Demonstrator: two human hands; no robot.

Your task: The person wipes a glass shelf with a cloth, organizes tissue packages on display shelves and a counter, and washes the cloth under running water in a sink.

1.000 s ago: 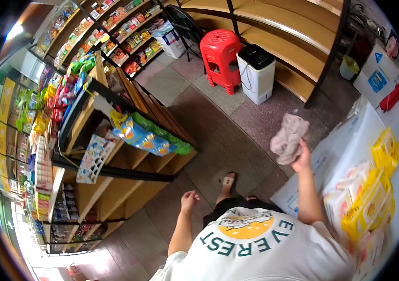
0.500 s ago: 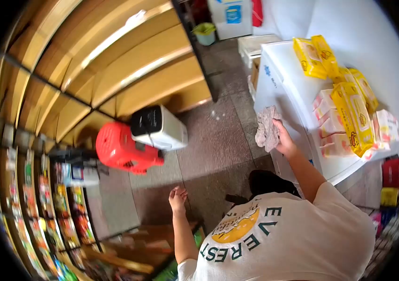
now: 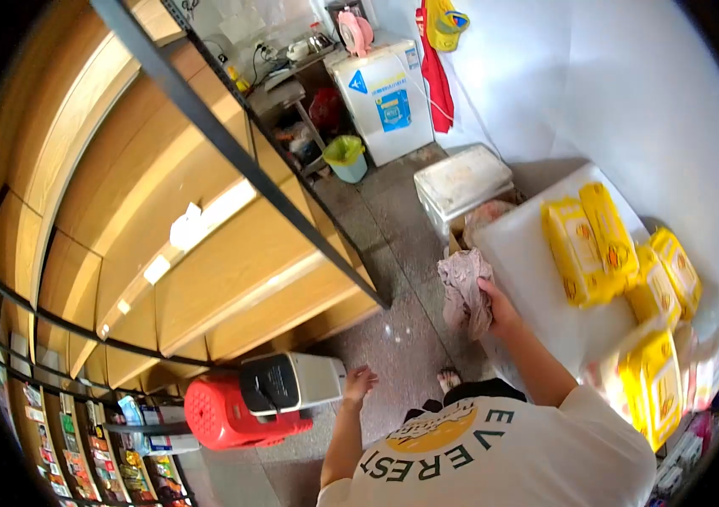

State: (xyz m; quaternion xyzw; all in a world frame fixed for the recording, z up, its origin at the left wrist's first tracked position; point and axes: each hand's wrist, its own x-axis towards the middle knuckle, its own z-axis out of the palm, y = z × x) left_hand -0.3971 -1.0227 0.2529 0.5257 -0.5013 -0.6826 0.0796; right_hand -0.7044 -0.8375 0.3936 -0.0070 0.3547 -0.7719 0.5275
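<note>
A crumpled greyish-pink cloth [image 3: 463, 291] hangs from my right hand [image 3: 499, 306], whose fingers are wrapped round its edge. The cloth is beside the near left edge of a white chest-like surface [image 3: 518, 262]. Yellow packs [image 3: 588, 245] lie on that surface, to the right of my right hand. My left hand [image 3: 360, 384] is low over the floor with fingers apart and nothing in it, next to a white bin-like appliance with a black top [image 3: 317, 380].
Wooden shelving [image 3: 207, 279] with a black metal frame fills the left. A red stool [image 3: 220, 414] stands below it. Farther off are a green-lined bin [image 3: 346, 159], a small white fridge [image 3: 383, 101] and a white foam box [image 3: 463, 182]. Stocked shelves [image 3: 72, 448] stand at lower left.
The view has swung right, from the stocked shelves toward the bare wooden shelving and white surface. The cloth stays in my right hand. My left hand now appears close to the white appliance.
</note>
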